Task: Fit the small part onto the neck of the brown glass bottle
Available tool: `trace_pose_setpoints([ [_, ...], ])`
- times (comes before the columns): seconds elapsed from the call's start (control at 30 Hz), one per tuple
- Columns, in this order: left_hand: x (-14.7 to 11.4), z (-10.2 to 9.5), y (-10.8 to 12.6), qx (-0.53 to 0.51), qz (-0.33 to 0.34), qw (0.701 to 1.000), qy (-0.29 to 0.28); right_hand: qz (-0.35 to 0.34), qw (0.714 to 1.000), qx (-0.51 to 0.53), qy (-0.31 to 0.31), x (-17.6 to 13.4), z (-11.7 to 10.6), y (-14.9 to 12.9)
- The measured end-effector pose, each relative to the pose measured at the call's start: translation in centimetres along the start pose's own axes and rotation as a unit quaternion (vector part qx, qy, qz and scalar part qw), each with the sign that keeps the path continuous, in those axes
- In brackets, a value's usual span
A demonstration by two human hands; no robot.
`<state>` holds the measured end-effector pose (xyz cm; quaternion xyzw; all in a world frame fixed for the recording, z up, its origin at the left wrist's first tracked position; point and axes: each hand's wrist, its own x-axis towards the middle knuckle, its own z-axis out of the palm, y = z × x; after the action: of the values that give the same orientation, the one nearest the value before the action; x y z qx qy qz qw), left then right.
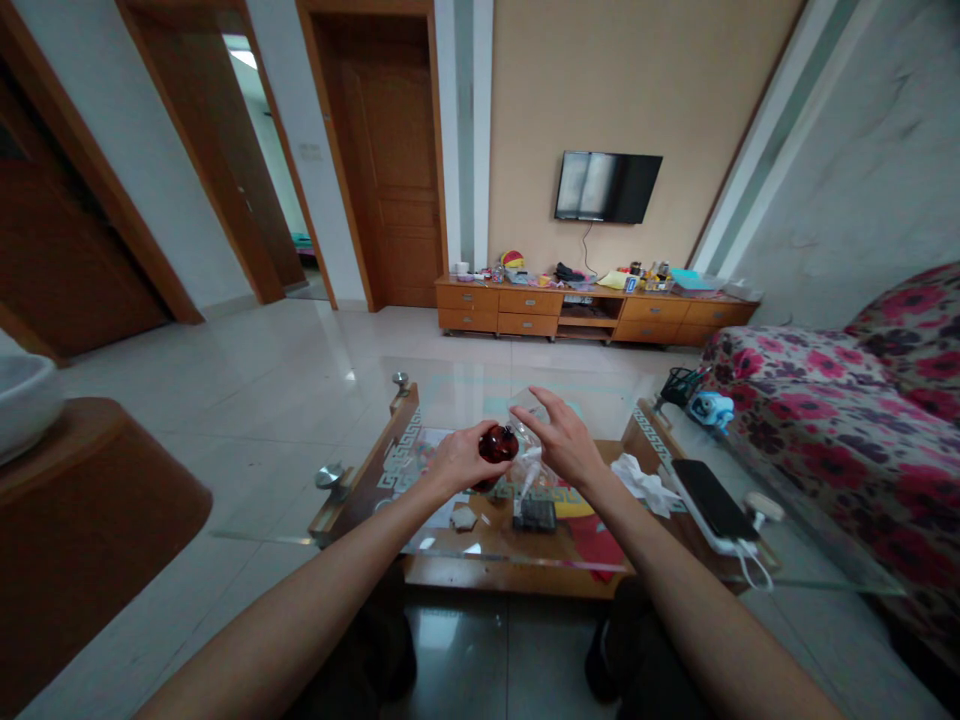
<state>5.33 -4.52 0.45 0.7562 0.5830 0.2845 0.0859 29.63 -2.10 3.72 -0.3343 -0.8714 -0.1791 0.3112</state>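
Glass table (525,560). Above it: my left grip (456,458), closed round one dark-red jar (498,446); my right grip (564,442), wide, just beside. Room: tiled floor (247,450), wall television (607,188), drawer cabinet (529,302), flowered sofa (862,450).

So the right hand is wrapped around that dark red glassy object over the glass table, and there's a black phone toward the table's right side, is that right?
Not quite: the left hand is wrapped around the dark red glassy object, as the head view shows. The glass table and black phone are as you said.
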Motion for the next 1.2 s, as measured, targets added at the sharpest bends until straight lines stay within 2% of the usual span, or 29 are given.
trace_pose_setpoints([
  [0.2, 0.0, 0.2, 0.0, -0.013, 0.007, 1.000, 0.011, -0.006, 1.000, -0.001, 0.003, 0.3, -0.1, 0.1],
  [0.9, -0.5, 0.3, 0.8, -0.075, -0.009, 0.997, -0.008, -0.041, 0.998, -0.037, -0.020, 1.5, -1.4, -1.1],
  [1.2, -0.4, 0.6, 0.3, -0.082, 0.015, 0.997, 0.001, -0.045, 0.998, -0.042, -0.029, 1.8, -1.4, -1.2],
])
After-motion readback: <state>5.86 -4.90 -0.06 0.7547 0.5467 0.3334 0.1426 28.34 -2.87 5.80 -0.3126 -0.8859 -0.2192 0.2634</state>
